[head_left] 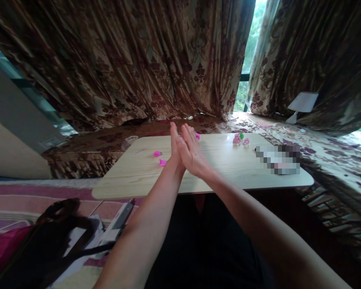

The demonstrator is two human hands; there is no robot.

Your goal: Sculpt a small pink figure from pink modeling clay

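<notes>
My left hand [175,147] and my right hand [193,154] meet palm to palm above the middle of the pale wooden table [132,176]. Fingers on both are stretched out, pointing away from me. Whether anything lies between the palms is hidden. Left of the hands are two small bright pink pieces, a rounded one [157,153] and an uneven one [162,162]. Another bright pink piece [197,136] shows partly behind my right fingers. Farther right sit a light pink piece [236,139], a smaller pink one [246,141] and a green one [241,136].
A blurred-out flat item [278,159] lies at the table's right end. Beyond the left far corner stands a clear container [129,142]. A white lamp [302,102] is on the patterned ledge at right. A black bag [39,245] rests on the striped bedding at lower left.
</notes>
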